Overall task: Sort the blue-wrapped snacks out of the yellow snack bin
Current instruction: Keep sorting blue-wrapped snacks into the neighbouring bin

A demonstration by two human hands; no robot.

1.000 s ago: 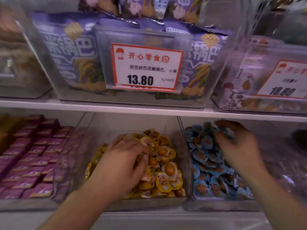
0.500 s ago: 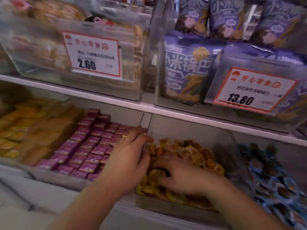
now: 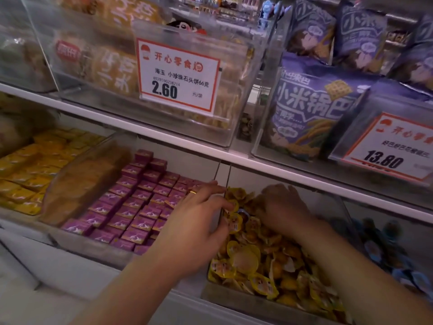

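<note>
The yellow snack bin (image 3: 236,300) is a clear tub on the lower shelf, heaped with small yellow-wrapped snacks (image 3: 255,261). My left hand (image 3: 199,227), a ring on one finger, reaches over the tub's left wall. Its outstretched fingers and thumb touch yellow snacks at the pile's left edge. My right hand (image 3: 284,211) lies palm down on the back of the pile, its fingertips buried and hidden. A blue rim of one snack (image 3: 243,210) peeks out between the two hands. The neighbouring tub to the right holds blue-wrapped snacks (image 3: 398,259).
Left of the yellow bin a tub holds rows of purple boxes (image 3: 140,202), and further left are orange packets (image 3: 30,170). The white shelf edge (image 3: 257,163) hangs low over the bins. It carries clear tubs with price tags (image 3: 178,76) and purple bags (image 3: 311,109).
My right hand has moved from over the blue snack tub into the yellow bin. My left hand stays at that bin's left side. The view has swung left.
</note>
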